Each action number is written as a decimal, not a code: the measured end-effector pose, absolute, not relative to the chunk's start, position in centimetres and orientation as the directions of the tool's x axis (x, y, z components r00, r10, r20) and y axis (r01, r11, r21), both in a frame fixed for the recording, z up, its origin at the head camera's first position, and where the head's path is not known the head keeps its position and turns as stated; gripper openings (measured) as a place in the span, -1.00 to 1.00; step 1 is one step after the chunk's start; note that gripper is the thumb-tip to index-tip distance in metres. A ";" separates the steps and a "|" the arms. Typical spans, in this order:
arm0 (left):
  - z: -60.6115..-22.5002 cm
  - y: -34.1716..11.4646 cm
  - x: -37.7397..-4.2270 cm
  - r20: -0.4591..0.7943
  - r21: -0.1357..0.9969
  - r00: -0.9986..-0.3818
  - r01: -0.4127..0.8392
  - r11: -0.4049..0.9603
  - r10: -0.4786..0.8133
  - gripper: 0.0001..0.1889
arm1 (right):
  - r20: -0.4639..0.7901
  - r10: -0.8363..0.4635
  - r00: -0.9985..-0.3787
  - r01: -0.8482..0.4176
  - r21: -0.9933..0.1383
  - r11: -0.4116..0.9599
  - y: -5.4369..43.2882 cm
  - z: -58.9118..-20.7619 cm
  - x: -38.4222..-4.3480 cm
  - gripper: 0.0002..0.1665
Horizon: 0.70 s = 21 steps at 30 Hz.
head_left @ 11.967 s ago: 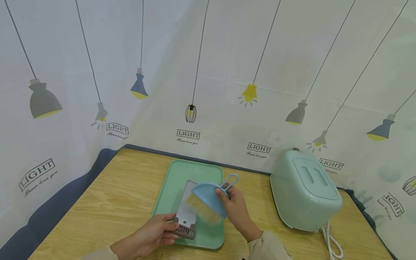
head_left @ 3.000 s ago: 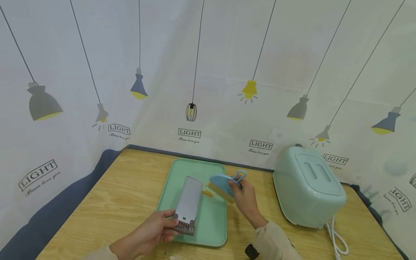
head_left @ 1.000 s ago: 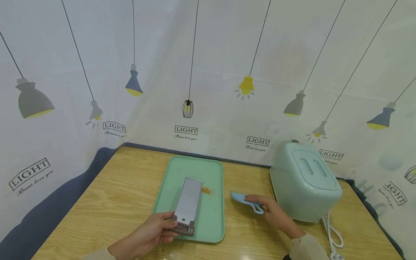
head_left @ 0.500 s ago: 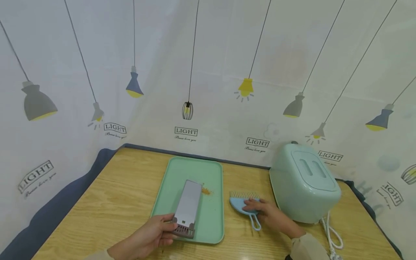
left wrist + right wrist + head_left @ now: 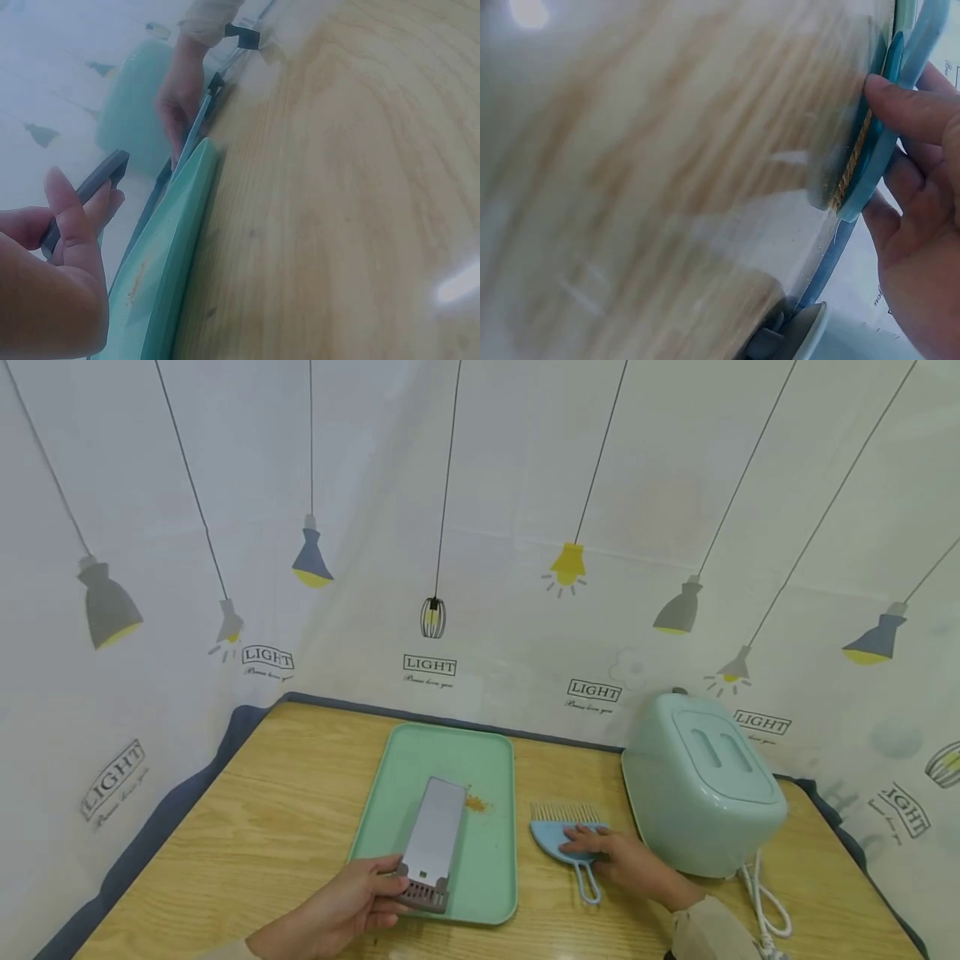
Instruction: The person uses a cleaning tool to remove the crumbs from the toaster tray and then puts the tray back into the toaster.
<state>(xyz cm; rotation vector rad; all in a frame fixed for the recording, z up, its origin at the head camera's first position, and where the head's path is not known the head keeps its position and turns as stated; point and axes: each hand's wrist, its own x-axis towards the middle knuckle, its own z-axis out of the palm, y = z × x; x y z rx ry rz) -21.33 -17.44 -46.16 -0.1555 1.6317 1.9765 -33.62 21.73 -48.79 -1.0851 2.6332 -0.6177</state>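
Observation:
My left hand (image 5: 348,897) grips the dark slotted end of a long, flat grey crumb tray (image 5: 437,827), held tilted over a green serving tray (image 5: 487,860). In the left wrist view the thumb and fingers pinch the crumb tray's dark edge (image 5: 94,184). Orange-brown crumbs (image 5: 476,802) lie on the green tray beside it. To the right, a light-blue brush (image 5: 550,837) lies low at the wooden table, bristles pointing away and loop handle towards me. My right hand (image 5: 630,864) holds its body; in the right wrist view the thumb is at the brush's (image 5: 874,169) edge, fingers on the other side.
A mint-green toaster (image 5: 701,793) with a slotted lid stands right of the right hand. Its white cord (image 5: 768,906) trails over the table (image 5: 262,827). A curtain (image 5: 510,610) printed with lamps hangs behind the table's far edge.
My right hand has swept the brush across the green tray, then carried it right and lowered it to the table, turning its bristles away. The crumb tray stays in my left hand.

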 end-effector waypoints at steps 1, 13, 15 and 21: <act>-46.2 -17.4 -21.3 -0.432 0.866 -0.832 -0.490 -0.097 0.347 -0.26 | -0.054 -0.710 -0.702 -0.613 -0.463 0.640 21.7 -48.8 -33.6 -0.47; -46.0 -17.2 -21.3 -0.433 0.866 -0.834 -0.490 -0.098 0.342 -0.25 | -0.119 -0.704 -0.700 -0.575 -0.491 0.655 21.7 -48.4 -33.6 -0.53; -45.9 -17.1 -21.4 -0.430 0.865 -0.832 -0.491 -0.103 0.349 -0.24 | -0.114 -0.697 -0.708 -0.575 -0.479 0.663 21.7 -48.5 -33.6 -0.55; -45.7 -16.8 -21.3 -0.412 0.868 -0.833 -0.481 -0.118 0.368 -0.24 | -0.057 -0.683 -0.728 -0.597 -0.436 0.673 21.7 -48.4 -33.4 -0.64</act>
